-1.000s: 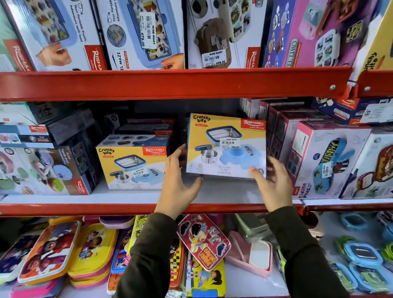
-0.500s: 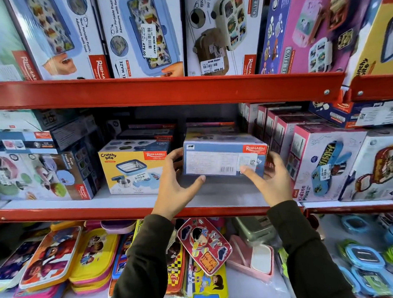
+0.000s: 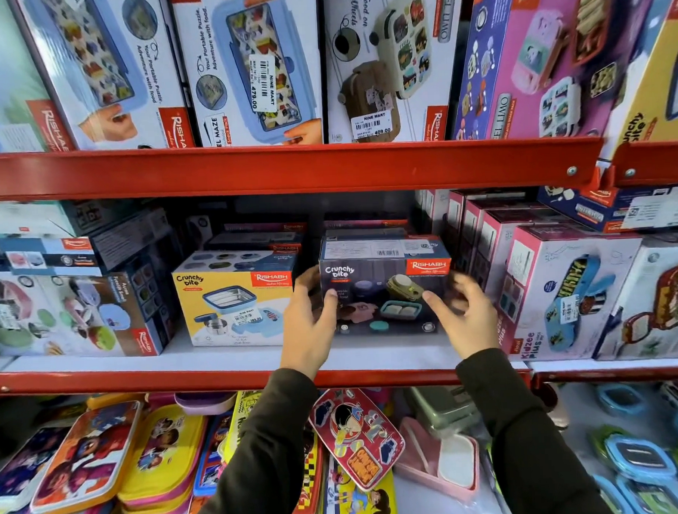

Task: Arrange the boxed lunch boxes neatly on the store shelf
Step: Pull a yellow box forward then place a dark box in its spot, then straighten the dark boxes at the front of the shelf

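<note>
Red steel shelving (image 3: 287, 167) fills the view in three tiers, each with a pale deck behind a red front lip. On the top tier, large white and purple lunch box cartons (image 3: 243, 66) are stood upright side by side, price stickers showing on two of them. On the middle shelf (image 3: 225, 359), a stack of boxes (image 3: 71, 307) is seen at the left, and a row of pink-and-white Kidzee Plus boxes (image 3: 564, 297) at the right. Between these two groups, a yellow Crunchy Bite box (image 3: 234, 300) is set upright with its front facing out. Just beside it on the right, a dark Crunchy Bite box (image 3: 385, 289) is seen at the middle of that shelf, its dark face turned forward and its white labelled panel on top; whether its base rests fully on the deck cannot be told. On the bottom tier, flat cartoon-printed lunch boxes (image 3: 86, 462) are piled loosely, with blue-rimmed containers (image 3: 641, 453) at the right.

The dark box is flanked by two dark-sleeved arms. The left hand (image 3: 309, 328) is laid against the box's left edge, thumb on the front face, its grip loose rather than pinched. The right hand (image 3: 464, 313) is blurred, fingers spread near the box's right edge; contact there cannot be told.
</note>
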Tool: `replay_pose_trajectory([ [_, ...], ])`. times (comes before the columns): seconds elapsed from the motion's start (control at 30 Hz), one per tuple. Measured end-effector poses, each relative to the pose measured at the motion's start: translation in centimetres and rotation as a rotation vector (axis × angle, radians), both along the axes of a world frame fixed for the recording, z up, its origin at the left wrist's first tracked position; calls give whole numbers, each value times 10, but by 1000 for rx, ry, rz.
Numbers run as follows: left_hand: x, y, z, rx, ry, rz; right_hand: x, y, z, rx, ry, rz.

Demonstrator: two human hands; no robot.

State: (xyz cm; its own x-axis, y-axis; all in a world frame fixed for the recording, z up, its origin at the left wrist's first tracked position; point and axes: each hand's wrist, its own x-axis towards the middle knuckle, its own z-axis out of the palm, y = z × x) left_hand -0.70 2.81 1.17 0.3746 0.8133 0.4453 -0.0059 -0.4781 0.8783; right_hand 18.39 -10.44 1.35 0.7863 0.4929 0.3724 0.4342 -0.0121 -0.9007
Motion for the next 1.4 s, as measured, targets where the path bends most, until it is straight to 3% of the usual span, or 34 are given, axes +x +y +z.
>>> replay_pose_trajectory([
  [0.2, 5, 2, -5, -29, 177, -111, 4, 7, -14, -182, 40, 102],
  [0.43, 7, 6, -20, -36, 206, -88, -7, 4, -16, -181, 97, 141],
  [0.67, -19, -26, -19, -26, -15, 22, -46, -8, -18, 100, 14, -89],
  [0.83, -48, -19, -9, 104, -98, 123, -92, 15, -18, 141, -33, 70],
  [1.07, -102, 35, -6, 26, -36, 307, -150, 83, -20, -128, 46, 338],
  [1.3, -150, 104, -15, -261, 282, 322, -167, 123, -27, -377, 69, 337],
  [1.4, -163, 123, -26, -286, 350, 206, -171, 127, -32, -385, 34, 323],
])
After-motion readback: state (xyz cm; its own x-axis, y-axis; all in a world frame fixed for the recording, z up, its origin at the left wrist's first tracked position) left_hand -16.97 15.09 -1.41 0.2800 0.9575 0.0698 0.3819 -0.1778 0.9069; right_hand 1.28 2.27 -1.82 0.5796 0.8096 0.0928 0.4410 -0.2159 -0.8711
